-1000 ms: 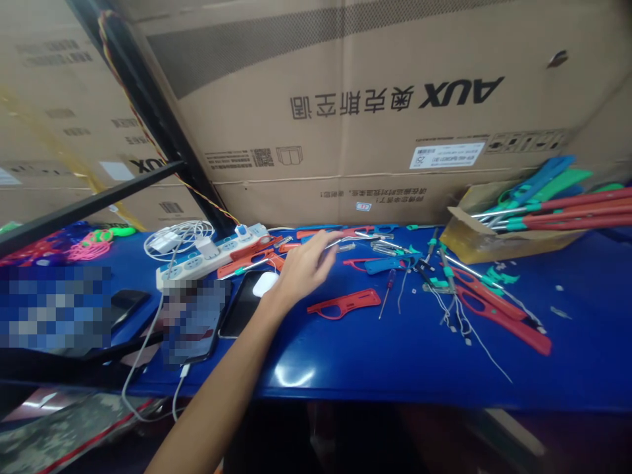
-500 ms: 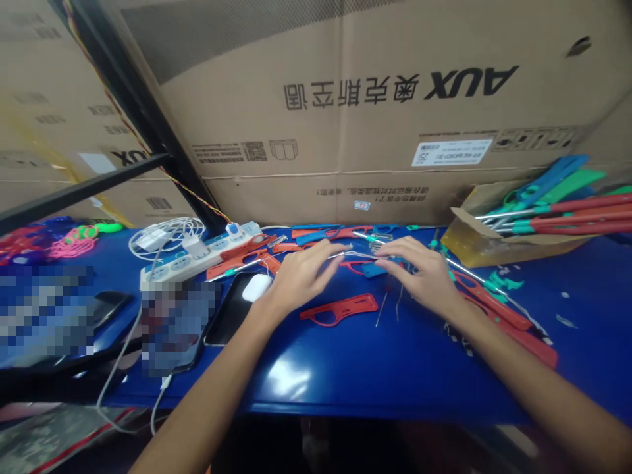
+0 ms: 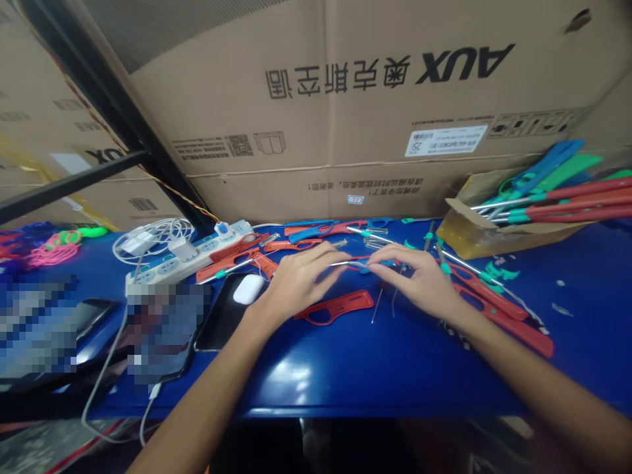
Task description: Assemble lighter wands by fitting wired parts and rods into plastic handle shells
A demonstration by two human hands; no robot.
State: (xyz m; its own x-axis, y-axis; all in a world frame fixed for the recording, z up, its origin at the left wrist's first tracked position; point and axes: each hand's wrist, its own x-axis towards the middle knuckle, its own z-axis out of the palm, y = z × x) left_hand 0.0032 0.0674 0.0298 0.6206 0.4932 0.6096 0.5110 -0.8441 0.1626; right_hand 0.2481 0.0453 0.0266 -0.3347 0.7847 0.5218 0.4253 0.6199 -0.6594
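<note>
Between the fingertips of my left hand [image 3: 295,276] is a thin silvery tube [image 3: 339,264], pinched and lying level over the table. A fine pale wire [image 3: 358,264] runs from its right end to the closed thumb and fingers of my right hand [image 3: 419,276]. The exact join of tube and wire is too small to make out. Just below my hands lies a red plastic handle shell [image 3: 340,305] with a trigger loop. Two thin pins or wires [image 3: 377,306] rest beside it. Behind my fingers, more red and blue shells [image 3: 316,230] and metal tubes are partly hidden.
A cut cardboard box [image 3: 469,238] full of long lighter-like pieces stands at the back right. Red shells [image 3: 518,329] and green bits lie in front of it. To the left are a white power strip [image 3: 170,268], phones [image 3: 217,322] with a white earbud case [image 3: 248,289], and cables.
The view has shifted slightly, so the surroundings sit a little further left. My hands stay close together, still pinching the tube and wire, with the right hand's fingers a little lower.
</note>
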